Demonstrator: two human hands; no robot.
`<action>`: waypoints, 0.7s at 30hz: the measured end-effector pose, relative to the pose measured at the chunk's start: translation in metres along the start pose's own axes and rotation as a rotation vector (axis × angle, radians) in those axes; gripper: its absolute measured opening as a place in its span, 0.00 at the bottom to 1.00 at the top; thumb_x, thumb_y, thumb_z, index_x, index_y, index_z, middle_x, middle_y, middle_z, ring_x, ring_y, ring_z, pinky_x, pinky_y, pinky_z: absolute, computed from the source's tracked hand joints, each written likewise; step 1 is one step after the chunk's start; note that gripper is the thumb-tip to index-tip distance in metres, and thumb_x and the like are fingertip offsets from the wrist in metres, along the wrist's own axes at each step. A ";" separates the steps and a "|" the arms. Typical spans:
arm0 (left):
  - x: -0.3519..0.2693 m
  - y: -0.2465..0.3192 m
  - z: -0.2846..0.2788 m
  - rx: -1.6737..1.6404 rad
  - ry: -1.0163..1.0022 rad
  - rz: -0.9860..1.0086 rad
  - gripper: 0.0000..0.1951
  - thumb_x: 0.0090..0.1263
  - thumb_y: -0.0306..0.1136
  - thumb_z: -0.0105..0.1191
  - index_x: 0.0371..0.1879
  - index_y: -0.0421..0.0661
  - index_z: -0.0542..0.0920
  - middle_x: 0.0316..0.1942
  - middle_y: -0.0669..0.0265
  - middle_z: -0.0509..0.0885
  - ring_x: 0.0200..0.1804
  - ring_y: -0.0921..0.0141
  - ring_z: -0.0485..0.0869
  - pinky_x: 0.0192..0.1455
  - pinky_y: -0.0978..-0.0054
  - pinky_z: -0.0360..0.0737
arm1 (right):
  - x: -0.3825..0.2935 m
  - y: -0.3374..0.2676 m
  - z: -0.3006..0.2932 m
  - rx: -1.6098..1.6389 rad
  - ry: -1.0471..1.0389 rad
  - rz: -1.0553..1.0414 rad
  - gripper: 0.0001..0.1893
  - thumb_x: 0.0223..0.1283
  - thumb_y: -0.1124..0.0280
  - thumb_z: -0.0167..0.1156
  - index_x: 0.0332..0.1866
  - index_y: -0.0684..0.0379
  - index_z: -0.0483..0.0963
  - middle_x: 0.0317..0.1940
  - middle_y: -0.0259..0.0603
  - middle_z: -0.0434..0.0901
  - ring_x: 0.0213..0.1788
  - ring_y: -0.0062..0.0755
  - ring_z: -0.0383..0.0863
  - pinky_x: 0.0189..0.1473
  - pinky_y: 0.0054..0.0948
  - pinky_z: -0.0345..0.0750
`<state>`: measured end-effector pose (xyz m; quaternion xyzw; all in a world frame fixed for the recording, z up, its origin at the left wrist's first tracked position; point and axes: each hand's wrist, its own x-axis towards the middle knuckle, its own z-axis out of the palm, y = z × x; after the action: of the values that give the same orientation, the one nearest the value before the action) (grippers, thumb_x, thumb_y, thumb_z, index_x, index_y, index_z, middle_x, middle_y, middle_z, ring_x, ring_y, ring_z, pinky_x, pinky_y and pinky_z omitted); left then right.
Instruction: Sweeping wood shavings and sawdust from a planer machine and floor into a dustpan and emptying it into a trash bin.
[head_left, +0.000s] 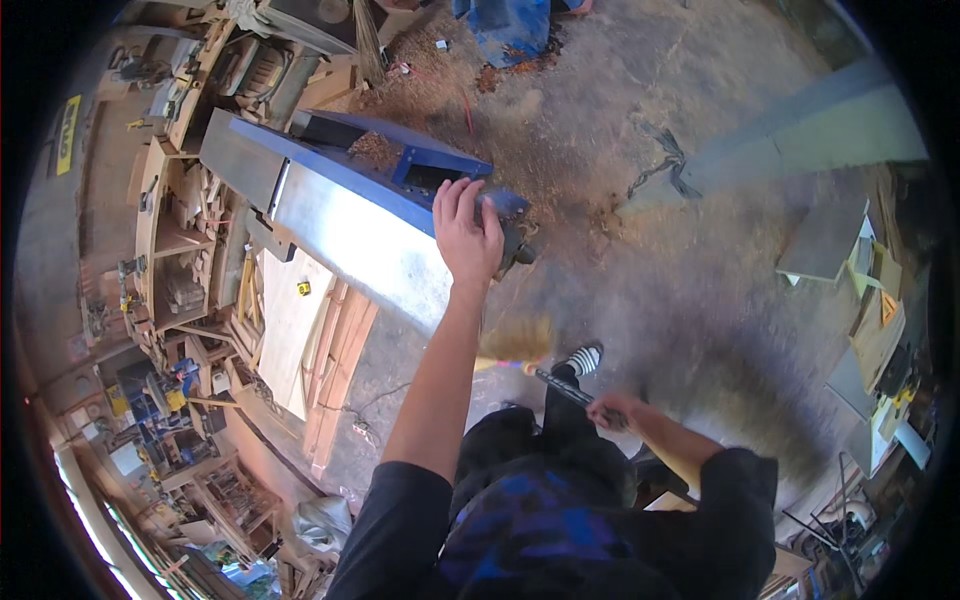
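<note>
My left hand (469, 232) rests palm-down on the near end of the blue fence of a jointer (367, 240), thumb apart from the fingers. The jointer's long metal table shines under the light. Wood shavings (375, 150) are heaped behind the fence, beside a blue box-like part. Low in front of my body, my right hand (619, 412) is closed around the dark handle of a broom (562, 386). The broom's straw bristles (521, 337) are blurred and lie just right of my left forearm, near my foot in a striped sandal (585, 360).
Sawdust covers the concrete floor (600, 262), with a black strip of cloth or plastic (667, 161) on it. Boards (330, 360) and a tape measure (303, 288) lie left of the jointer. Cluttered shelves (176, 240) line the left; panels (825, 240) stand at right.
</note>
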<state>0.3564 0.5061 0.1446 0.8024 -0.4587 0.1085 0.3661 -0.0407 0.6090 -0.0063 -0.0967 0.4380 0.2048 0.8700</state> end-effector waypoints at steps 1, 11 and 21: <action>-0.001 -0.010 -0.010 0.036 -0.015 -0.003 0.11 0.65 0.28 0.55 0.45 0.44 0.81 0.51 0.57 0.80 0.61 0.52 0.73 0.65 0.57 0.68 | 0.011 -0.026 0.032 -0.100 -0.060 -0.224 0.09 0.55 0.74 0.57 0.21 0.60 0.70 0.16 0.37 0.73 0.18 0.23 0.75 0.21 0.20 0.71; -0.017 0.017 -0.013 -0.027 -0.053 -0.046 0.12 0.62 0.27 0.57 0.45 0.45 0.81 0.50 0.58 0.79 0.61 0.52 0.72 0.65 0.56 0.68 | 0.195 -0.225 -0.013 0.661 0.071 -0.004 0.05 0.51 0.76 0.58 0.24 0.62 0.70 0.18 0.35 0.71 0.16 0.23 0.72 0.18 0.19 0.76; -0.015 0.024 0.001 -0.070 -0.073 -0.032 0.11 0.64 0.28 0.56 0.45 0.45 0.82 0.51 0.58 0.80 0.61 0.52 0.73 0.65 0.57 0.69 | 0.045 -0.159 -0.072 -0.314 0.351 -0.427 0.12 0.50 0.72 0.57 0.41 0.59 0.71 0.21 0.35 0.73 0.15 0.25 0.73 0.15 0.28 0.71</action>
<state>0.3281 0.5077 0.1484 0.7997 -0.4623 0.0574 0.3787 0.0017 0.4536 -0.0874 -0.3534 0.5141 0.0627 0.7790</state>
